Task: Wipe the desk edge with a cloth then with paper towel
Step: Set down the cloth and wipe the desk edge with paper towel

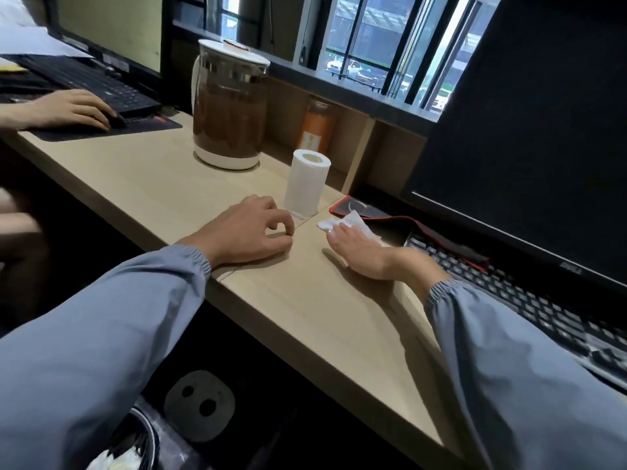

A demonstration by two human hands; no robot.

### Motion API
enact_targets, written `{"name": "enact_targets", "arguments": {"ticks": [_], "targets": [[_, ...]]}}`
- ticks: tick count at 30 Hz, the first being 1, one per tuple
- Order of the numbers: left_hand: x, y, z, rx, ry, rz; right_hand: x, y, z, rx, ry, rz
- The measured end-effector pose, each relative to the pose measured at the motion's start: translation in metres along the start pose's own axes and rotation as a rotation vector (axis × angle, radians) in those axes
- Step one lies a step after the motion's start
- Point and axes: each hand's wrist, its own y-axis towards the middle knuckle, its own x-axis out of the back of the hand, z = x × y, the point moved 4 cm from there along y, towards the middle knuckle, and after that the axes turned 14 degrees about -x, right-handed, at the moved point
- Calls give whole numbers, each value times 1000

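Paper towel wad point(349, 222), white and crumpled (paper by the look of it, though I cannot rule out a thin cloth), lies on the desk point(305, 317) under my right hand point(363, 254); my fingers lie fairly flat over it and press it down rather than clutching it, and a rumpled corner pokes out past my fingertips. It sits far back on the top, just beside the red-trimmed mouse mat point(359, 208) and near the upright roll point(307, 183), well apart from the desk edge point(339, 368) it is meant for. My left hand point(249, 232) rests on the wood beside the seam between the two panels; its fingers are loosely curled, thumb meeting forefinger, and it holds nothing.

I judge that the paper pass is the step in hand. To do it well I should draw the wad toward me to the front lip; keep my palm low and the pressure even; let the paper fold over the corner so top and face are both caught; stroke along the edge in long runs, not dabs; and keep my left hand planted as a brace.

As it lies, the wad's long axis runs from its loose corner on the roll's side toward the keyboard point(529, 300), askew to the edge; I would turn its length across the lip.
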Motion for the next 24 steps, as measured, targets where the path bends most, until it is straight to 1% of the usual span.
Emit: {"name": "enact_targets", "arguments": {"ticks": [2,3,4,5,6,8,9,10,12,14,16,17,19,21,22,24], "targets": [[0,-1,0,-6,-6,-7,0,20,-4,-46,12,-10],[-1,-1,-1,-9,-5,-8,1,17,-2,-39,-83,-16],[-1,-1,-1,-9,-4,-9,-2,4,4,21,-210,-16],[-1,-1,-1,-11,-4,-12,-8,-14,11,116,-252,19],[-1,0,-2,-15,-6,-20,-15,-38,18,185,-232,75],[-2,1,0,-23,-3,-36,-33,-85,23,284,-106,198],[-3,2,0,-28,1,-39,-38,-105,21,344,-83,234],[-2,2,0,-27,4,-38,-40,-114,18,380,-105,233],[-1,1,-1,-19,4,-29,-33,-106,9,355,-108,231],[0,1,-3,-13,7,-23,-20,-86,6,227,-94,179],[0,0,-4,-11,15,-20,-21,-82,13,172,-59,133],[0,-1,-4,-12,17,-22,-29,-91,21,208,-68,133],[0,-1,-3,-14,17,-26,-49,-125,38,350,-121,199],[0,0,-3,-22,21,-27,-55,-148,42,439,-107,210],[0,1,-4,-27,24,-29,-51,-144,37,441,-106,200],[-1,1,-4,-28,31,-33,-37,-121,25,333,-66,191]]}}
